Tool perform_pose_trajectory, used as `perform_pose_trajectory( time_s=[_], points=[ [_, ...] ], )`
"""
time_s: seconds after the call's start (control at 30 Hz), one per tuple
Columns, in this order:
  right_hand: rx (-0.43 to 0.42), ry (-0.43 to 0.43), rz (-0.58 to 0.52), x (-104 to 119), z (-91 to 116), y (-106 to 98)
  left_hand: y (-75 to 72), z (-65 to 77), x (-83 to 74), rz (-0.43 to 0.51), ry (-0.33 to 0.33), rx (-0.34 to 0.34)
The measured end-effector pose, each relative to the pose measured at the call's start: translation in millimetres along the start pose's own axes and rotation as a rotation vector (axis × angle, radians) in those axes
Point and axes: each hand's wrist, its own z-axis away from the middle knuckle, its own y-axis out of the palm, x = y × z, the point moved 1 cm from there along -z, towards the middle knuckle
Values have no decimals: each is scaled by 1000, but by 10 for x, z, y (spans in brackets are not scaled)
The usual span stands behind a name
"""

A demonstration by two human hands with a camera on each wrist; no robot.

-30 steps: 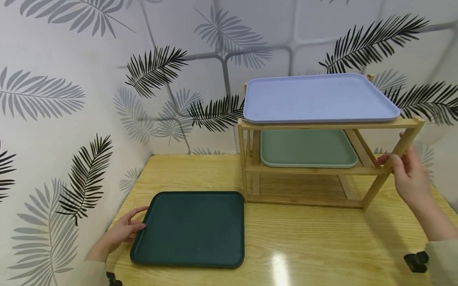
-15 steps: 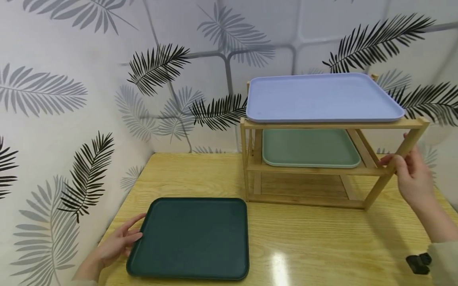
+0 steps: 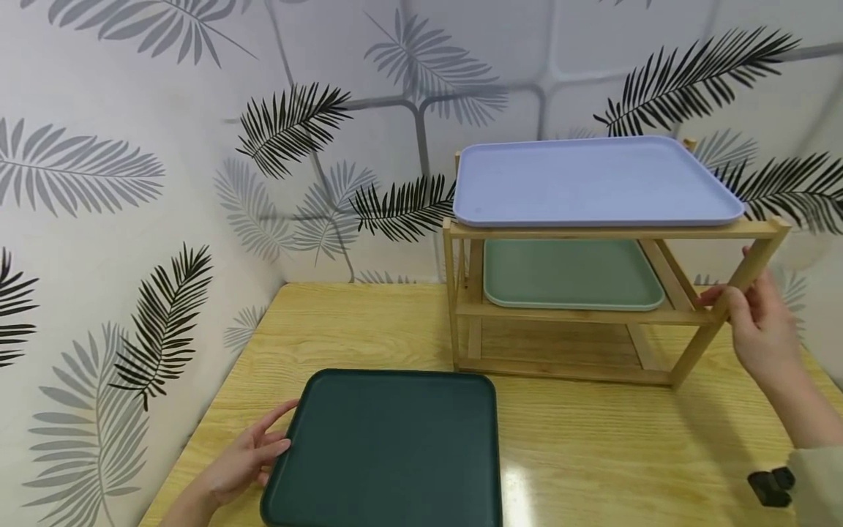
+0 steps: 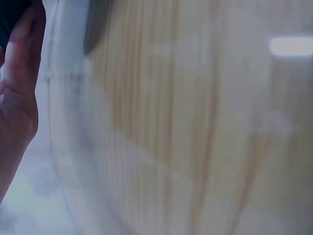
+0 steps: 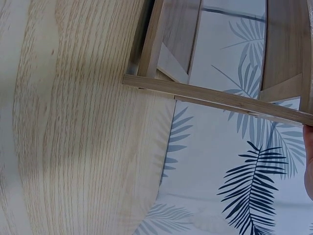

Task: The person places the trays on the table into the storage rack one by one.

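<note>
My left hand [image 3: 244, 461] holds the dark green rectangular tray [image 3: 391, 450] by its left edge, thumb at the rim. The tray's near edge runs out of the bottom of the head view. In the left wrist view only part of that hand [image 4: 19, 83] and a dark corner of the tray [image 4: 10, 17] show, above the wood-grain table. On the right, my right hand [image 3: 764, 322] grips the slanted front post of a wooden rack [image 3: 586, 316], thumb in front. The right wrist view has the rack's side bar [image 5: 215, 95] and a sliver of hand [image 5: 308, 161].
A lilac tray [image 3: 593, 183] lies on the rack's top tier, and a sage green tray [image 3: 573, 274] on the middle tier. The bottom tier [image 3: 553, 344] has slats. Behind the wooden table [image 3: 593, 454] stands a leaf-patterned wall [image 3: 487, 44].
The dark green tray has come nearer to me, then shifted right, with my left hand on its edge. My right hand keeps its grip on the rack post.
</note>
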Motion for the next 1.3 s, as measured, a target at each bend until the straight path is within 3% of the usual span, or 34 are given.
perform_pose_trajectory(
  time_s=[0.23,0.63,0.8,1.03,1.3],
  points=[
    [-9,-19,-24,12,4,0,471,-327,19,-27,32,-46],
    [-4,-1,13,15,4,4,1312,-828,126,-19,9,-278],
    [-8,-4,20,19,5,3,1639,-1008,166,8,23,-289],
    [-11,1,48,14,10,13,1922,-1276,243,28,51,-301],
    [-17,-1,46,5,6,7,2098,-1621,301,9,73,-331]
  ],
)
